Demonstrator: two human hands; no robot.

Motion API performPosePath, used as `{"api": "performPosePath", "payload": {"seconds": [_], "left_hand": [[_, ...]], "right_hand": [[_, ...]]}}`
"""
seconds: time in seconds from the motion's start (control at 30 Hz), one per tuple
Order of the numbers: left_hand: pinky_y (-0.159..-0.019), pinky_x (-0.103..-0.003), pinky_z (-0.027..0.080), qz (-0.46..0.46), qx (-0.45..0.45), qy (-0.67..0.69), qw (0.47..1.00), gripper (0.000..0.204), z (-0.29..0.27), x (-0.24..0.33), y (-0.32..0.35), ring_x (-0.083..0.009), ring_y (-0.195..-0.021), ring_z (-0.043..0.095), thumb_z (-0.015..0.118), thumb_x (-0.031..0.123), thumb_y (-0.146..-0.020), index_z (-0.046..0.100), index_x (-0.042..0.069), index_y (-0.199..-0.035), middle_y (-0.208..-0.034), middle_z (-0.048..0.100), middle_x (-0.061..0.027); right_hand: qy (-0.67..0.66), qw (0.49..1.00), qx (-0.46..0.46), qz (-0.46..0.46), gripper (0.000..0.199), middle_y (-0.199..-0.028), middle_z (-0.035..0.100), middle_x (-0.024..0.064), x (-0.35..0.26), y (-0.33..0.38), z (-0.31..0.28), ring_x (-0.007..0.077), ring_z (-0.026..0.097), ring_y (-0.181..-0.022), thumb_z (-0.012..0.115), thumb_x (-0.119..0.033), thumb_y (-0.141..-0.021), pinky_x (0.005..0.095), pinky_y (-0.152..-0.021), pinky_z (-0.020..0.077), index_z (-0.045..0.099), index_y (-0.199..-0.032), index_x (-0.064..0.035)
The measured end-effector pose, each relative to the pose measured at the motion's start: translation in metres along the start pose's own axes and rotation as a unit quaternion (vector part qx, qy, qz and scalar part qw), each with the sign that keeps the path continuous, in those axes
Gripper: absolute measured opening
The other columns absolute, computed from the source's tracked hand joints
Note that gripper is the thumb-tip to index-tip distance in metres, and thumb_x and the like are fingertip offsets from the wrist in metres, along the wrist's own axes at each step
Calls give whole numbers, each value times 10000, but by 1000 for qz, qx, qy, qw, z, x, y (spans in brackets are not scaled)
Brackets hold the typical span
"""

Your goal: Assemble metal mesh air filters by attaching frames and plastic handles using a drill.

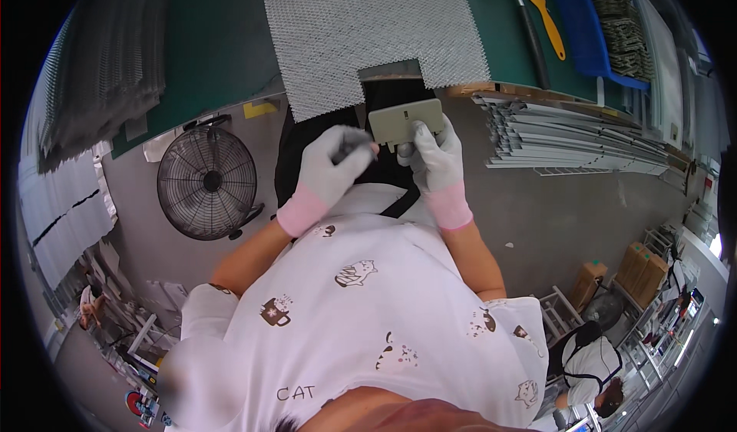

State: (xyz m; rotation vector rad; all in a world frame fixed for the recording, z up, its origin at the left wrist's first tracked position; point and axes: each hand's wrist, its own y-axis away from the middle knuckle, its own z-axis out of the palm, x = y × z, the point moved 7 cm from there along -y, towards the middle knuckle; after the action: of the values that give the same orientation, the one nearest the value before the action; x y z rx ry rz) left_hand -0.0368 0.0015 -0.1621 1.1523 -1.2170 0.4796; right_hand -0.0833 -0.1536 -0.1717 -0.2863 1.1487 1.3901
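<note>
My right hand [436, 156], in a white glove with a pink cuff, grips a flat beige-grey rectangular plate [399, 122] at its right end, thumb on the face. The plate has a small dark slot and short tabs along its lower edge. Close by its lower left corner, my gloved left hand [335, 159] is closed, fingers curled and slightly blurred; what they hold, if anything, is hidden. Beyond both hands, a grey expanded metal mesh sheet [338, 37] lies on the green table [215, 41], its notched front edge reaching past the table edge.
At the left stands a stack of mesh sheets [115, 64]. A hammer-like tool [528, 37], a yellow scraper [546, 25] and a blue bin [587, 29] of metal parts lie right. Below are a floor fan [207, 179] and stacked metal strips [568, 136]. Another person [591, 367] is lower right.
</note>
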Motion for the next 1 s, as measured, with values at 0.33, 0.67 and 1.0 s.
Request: {"api": "performPosePath", "payload": {"seconds": [0.33, 0.67, 1.0], "left_hand": [[-788, -260, 469, 18, 98, 281, 955, 375, -3, -33, -37, -93, -802, 581, 647, 286, -877, 651, -64, -1008, -908, 654, -64], [-810, -272, 472, 1, 106, 254, 961, 384, -11, -36, -34, -125, -826, 596, 688, 284, -849, 646, -69, -992, -918, 653, -89], [-791, -258, 483, -2, 95, 268, 959, 474, -8, -30, -32, -109, -811, 602, 717, 360, -817, 644, -67, -1011, -890, 657, -66]], "right_hand": [[3, 1000, 22, 8, 285, -876, 562, 44, 10, -12, 0, 82, 494, -656, 582, -249, -917, 229, -565, 411, 487, -1077, -33], [-11, 1000, 10, -1, 290, -864, 561, 30, 8, -24, 6, 72, 496, -655, 593, -262, -912, 213, -564, 416, 496, -1066, -37], [-20, 1000, -8, -10, 285, -905, 580, 44, 10, -26, 12, 85, 523, -683, 587, -242, -919, 240, -607, 454, 489, -1080, -28]]}}
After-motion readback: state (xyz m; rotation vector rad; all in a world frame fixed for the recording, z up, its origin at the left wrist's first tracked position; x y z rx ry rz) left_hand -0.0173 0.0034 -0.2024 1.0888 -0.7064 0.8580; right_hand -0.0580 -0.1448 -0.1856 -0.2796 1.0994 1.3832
